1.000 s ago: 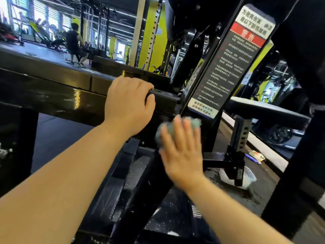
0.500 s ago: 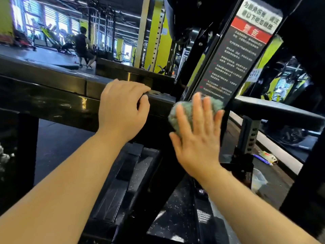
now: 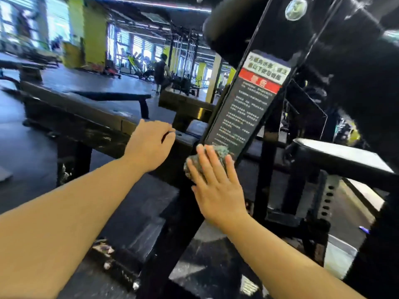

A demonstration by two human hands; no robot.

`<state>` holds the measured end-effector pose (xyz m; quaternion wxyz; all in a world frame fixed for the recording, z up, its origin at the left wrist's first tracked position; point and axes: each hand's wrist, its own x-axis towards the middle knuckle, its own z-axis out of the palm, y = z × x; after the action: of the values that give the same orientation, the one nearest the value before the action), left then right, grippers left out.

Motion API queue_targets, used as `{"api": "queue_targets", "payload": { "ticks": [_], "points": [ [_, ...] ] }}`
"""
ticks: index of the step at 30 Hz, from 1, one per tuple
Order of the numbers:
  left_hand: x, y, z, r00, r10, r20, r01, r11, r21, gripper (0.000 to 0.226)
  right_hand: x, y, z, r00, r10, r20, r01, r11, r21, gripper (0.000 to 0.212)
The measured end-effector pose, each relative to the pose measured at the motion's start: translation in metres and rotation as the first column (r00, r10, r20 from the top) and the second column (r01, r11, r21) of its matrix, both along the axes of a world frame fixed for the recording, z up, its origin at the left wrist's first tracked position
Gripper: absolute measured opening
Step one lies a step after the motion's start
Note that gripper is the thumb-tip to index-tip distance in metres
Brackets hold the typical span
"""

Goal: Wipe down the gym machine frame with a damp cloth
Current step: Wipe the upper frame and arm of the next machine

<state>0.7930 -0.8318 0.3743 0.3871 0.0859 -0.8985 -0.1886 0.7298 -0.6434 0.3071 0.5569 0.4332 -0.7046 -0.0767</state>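
Black label [image 3: 244,117] with a white top and a red band stood just above the right hand [image 3: 218,188]; its small writing was too blurred to read. That hand lay flat, fingers straight and spread, pressing the grey-green cloth [image 3: 222,151] against the sloping post of the frame [image 3: 171,234]. The left hand [image 3: 149,145], just beside it, curled its fingers over the frame's horizontal bar. Beyond the hands were a dark floor [image 3: 21,143], yellow-green pillars [image 3: 95,33] and a person [image 3: 160,72].
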Motion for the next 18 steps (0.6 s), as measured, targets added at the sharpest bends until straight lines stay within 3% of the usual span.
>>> {"api": "queue_targets", "payload": {
  "ticks": [3, 5, 7, 10, 11, 13, 15, 16, 18],
  "points": [
    [0.005, 0.007, -0.007, 1.0, 0.004, 0.027, -0.004, 1.0, -0.009, 0.036, 0.004, 0.003, -0.063, 0.997, -0.061, 0.046, 0.039, 0.921, 0.388, 0.061],
    [0.01, 0.007, -0.03, 0.999, -0.04, -0.003, 0.04, 0.998, -0.057, 0.048, 0.005, 0.007, -0.078, 0.998, -0.06, 0.012, 0.047, 0.879, 0.475, 0.057],
    [0.021, 0.009, -0.072, 0.995, -0.067, -0.079, 0.061, 0.995, -0.083, 0.056, 0.007, 0.008, -0.067, 0.999, -0.035, -0.025, 0.042, 0.93, 0.365, 0.058],
    [0.039, 0.015, -0.137, 0.978, -0.146, -0.149, 0.165, 0.978, 0.13, 0.049, 0.008, -0.003, -0.036, 0.993, -0.121, -0.017, 0.119, 0.988, -0.095, 0.054],
    [0.041, 0.016, -0.153, 0.971, -0.202, -0.13, 0.232, 0.93, 0.284, 0.043, 0.008, -0.011, -0.03, 0.991, -0.133, -0.015, 0.127, 0.97, -0.209, 0.051],
    [0.037, 0.015, -0.188, 0.933, -0.357, -0.038, 0.305, 0.733, 0.609, 0.042, 0.01, -0.033, -0.035, 0.988, -0.149, 0.049, 0.157, 0.923, -0.351, 0.051],
    [0.021, 0.009, -0.22, 0.846, -0.531, -0.054, 0.323, 0.429, 0.843, 0.047, 0.011, -0.053, -0.059, 0.986, -0.139, 0.089, 0.164, 0.881, -0.443, 0.051],
    [0.014, 0.005, -0.233, 0.802, -0.593, -0.072, 0.317, 0.32, 0.893, 0.05, 0.011, -0.063, -0.076, 0.985, -0.148, 0.092, 0.174, 0.86, -0.479, 0.051],
    [0.005, -0.002, -0.255, 0.73, -0.679, -0.069, 0.32, 0.252, 0.913, 0.053, 0.012, -0.084, -0.121, 0.974, -0.182, 0.133, 0.225, 0.826, -0.517, 0.053]
  ]
}}
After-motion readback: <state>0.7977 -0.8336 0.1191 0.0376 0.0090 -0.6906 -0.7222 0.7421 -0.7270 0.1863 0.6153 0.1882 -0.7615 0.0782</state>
